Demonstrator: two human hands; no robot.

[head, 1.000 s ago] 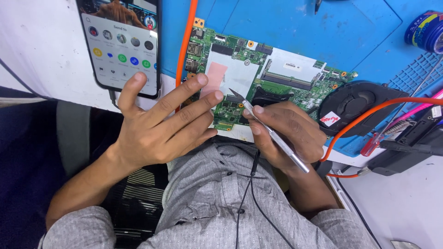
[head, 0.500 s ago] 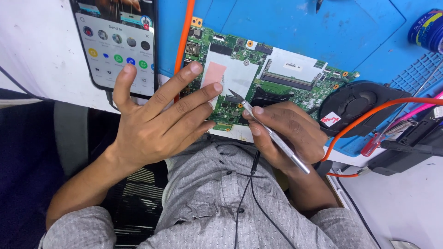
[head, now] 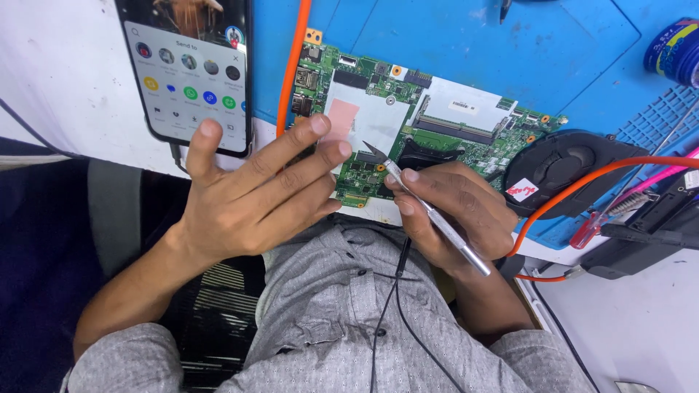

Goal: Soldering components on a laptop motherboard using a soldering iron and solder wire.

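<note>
— Head view first: what is the right hand (head: 455, 211) doing?

— It pinches a slim metal tool (head: 426, 207) like a pen, thumb and forefinger closed around the shaft near the front end.

— Which way does the tool run?

— Its long axis is a diagonal. The dark pointed tip sits at the upper left, on the green circuit board (head: 408, 124), just beside the silver plate; the plain back end sticks out at the lower right, past the heel of the hand.

— And the left hand (head: 251, 196)?

— Spread flat, fingers slightly fanned, holding nothing. The fingertips lie over the board's left edge, and the thumb points up towards the phone (head: 191, 73), which lies lit on the white surface beside the blue mat (head: 466, 36).

— Where is the board itself?

— On the mat, long side running left to right, its near edge close to the person's grey shirt. A black fan (head: 564, 167) sits just right of it, and an orange cable (head: 291, 69) runs down past its left edge.
</note>
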